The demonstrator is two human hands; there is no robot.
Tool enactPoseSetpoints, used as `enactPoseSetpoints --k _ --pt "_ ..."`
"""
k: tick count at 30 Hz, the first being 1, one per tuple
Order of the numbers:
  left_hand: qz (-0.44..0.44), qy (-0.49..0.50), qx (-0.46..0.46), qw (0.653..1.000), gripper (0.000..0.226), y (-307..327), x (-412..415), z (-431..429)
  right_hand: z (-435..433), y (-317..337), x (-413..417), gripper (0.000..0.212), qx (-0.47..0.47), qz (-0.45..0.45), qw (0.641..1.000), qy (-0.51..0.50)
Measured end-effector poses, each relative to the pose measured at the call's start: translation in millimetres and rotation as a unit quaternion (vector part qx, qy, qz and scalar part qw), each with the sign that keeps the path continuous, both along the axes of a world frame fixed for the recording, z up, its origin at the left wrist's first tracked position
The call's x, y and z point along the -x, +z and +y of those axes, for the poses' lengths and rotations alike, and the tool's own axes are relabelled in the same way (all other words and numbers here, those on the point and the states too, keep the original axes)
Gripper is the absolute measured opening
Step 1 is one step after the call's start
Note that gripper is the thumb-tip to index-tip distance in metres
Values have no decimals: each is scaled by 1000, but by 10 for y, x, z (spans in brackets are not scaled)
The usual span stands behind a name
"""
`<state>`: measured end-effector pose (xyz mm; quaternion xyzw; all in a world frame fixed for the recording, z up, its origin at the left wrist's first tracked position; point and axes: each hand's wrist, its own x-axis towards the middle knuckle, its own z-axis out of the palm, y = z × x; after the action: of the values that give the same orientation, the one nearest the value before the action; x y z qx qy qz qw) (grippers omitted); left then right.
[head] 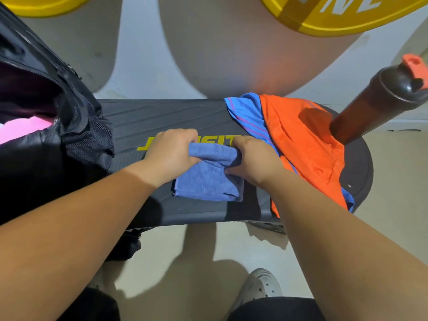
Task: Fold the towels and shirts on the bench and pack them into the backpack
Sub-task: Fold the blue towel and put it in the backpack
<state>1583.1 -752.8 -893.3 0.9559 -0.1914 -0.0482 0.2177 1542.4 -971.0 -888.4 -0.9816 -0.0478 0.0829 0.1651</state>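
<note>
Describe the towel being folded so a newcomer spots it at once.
Find the dark bench with yellow lettering. At its middle, the left hand and right hand hold a small blue towel. Unlike the blue shirt to its right, it has no purple stripes.

I've got 2 hands close together, knuckles up: left hand and right hand curl their fingers, pinching the blue terry towel.
</note>
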Motion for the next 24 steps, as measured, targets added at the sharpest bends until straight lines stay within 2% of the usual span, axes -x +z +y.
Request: enactPoseSetpoints --k 2,5,6,8,9,12,14,16,18,20,24 --pt "-5 -4 -5 1000 29 56 32 -20 -21 16 30 44 -52 5 998 -29" --pt "71 -38 38 996 39 105 125 38 -55 29 148 65 -222 94 969 -52" --pt "84 -46 66 993 37 120 160 63 -66 39 189 58 -277 107 953 -65" --pt "86 -32 106 990 23 142 218 94 -64 99 262 29 -347 105 927 -100" --pt "79 -22 110 991 23 140 237 99 -59 122 284 26 -359 93 920 -123" --pt "72 -21 92 993 27 99 321 91 -33 136 348 35 -323 64 931 -157" --pt "67 -26 79 994 23 52 408 82 5 106 397 34 -284 62 947 -137" --pt "48 -35 71 996 23 7 502 75 36 31 442 23 -206 50 972 -100" --pt "32 -46 47 997 43 -43 585 51 76 -6 501 10 -135 39 987 -73" --pt "10 -56 -4 998 63 -114 628 18 122 -47 552 21 -89 32 993 -66" --pt "31 -85 -80 993 66 -277 684 5 258 -122 580 39 72 -15 997 -30"
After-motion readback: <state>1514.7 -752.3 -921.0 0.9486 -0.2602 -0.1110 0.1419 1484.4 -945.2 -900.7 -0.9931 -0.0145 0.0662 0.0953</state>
